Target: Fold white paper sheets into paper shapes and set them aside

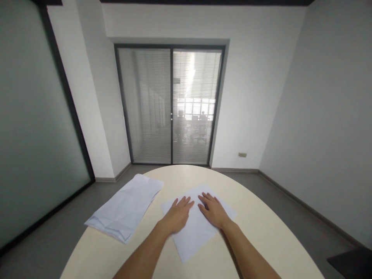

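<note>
Just paper (192, 241); fingers (204, 200) (spread) atop

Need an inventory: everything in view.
Loose paper: 1, white, under both hands
Paper pile: 1 (sheets uncountable), white, table's left side
Table: 1, cream, foreground
Glazed panels with blinds: 2, grey, far wall
Frosted panel: 1, greenish, left
Walls: several, whitish, around
Wall plate: 1, beige, low on far wall
Skirting: several lengths, brownish, wall bases
Floor: 1, grey, around table
Strips: 2, dark, top edge
Unidentified object: 1, black, lower right corner
Left hand: 1, bare, on loose paper
Right hand: 1, bare, on loose paper
</note>
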Motion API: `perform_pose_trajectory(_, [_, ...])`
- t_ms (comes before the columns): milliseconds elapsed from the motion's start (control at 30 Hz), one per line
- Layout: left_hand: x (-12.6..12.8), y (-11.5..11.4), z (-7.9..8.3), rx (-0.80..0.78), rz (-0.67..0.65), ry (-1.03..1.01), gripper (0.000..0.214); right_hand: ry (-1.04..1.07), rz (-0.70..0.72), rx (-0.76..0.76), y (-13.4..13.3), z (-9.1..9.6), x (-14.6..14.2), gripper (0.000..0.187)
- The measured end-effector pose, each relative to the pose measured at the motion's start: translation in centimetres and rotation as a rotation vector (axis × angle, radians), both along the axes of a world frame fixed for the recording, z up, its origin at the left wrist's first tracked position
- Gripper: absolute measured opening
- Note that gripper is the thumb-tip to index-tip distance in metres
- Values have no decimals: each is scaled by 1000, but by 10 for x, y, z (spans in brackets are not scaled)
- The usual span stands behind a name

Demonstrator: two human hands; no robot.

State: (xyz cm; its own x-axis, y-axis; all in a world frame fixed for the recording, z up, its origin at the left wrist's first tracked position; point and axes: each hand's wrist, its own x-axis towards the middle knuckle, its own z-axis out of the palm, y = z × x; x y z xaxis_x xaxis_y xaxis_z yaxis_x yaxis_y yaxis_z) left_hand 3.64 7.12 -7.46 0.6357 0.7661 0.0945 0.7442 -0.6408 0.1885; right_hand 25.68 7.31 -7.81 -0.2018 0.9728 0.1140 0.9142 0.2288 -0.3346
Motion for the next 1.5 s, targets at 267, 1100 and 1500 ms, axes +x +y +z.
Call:
perform_pose_trajectory(267, [8, -6, -7, 22, 178, -24, 52, -33, -90, 171, -1, 7, -8, 44])
perform_pose_trajectory(1100, [22, -20, 9, 151, 444, 57, 56, -166, -121, 25, -4, 4, -15, 66])
perform_pose_trajectory(1500, [10, -9, -17, 58, 247, -62, 64, -171, -133, -113, -2, -6, -14, 80])
